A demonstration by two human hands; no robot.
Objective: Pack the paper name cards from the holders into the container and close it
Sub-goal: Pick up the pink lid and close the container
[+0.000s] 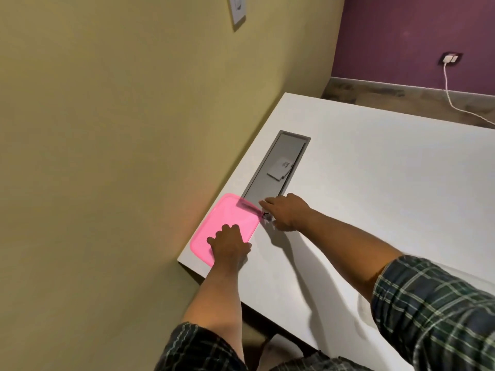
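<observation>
Both your arms reach forward over the white counter (375,183), bare from the rolled plaid sleeves (434,309) to the wrists. Your left forearm runs up toward 12 o'clock and ends with your left hand (229,243) lying palm down on the pink lid (222,218) of the container, at the counter's corner by the yellow wall (107,129). That hand is spread fairly flat, fingers slightly apart and pressing on the lid's near half; it grips nothing, and the thumb reaches over the lid's right edge. The container's body under the lid cannot be made out.

Your right forearm angles in from 4 o'clock toward 10 o'clock. Your right hand (285,211) sits just beside the lid's far right corner, knuckles up, fingers loosely curled and pointing toward 9 o'clock. Its fingertips (263,202) meet the lid's corner, and a small dark and silver object (266,216) shows beneath the hand; you cannot tell whether the hand is pinching it or only covering it.

Count: one pink lid, one grey recessed tray (276,167) set into the counter at 12 o'clock from the lid, and one white paper card (280,170) lying in that tray, well apart from both hands. On the purple wall at 2 o'clock, one plug (450,59) with a white cable (455,103) hangs down.
</observation>
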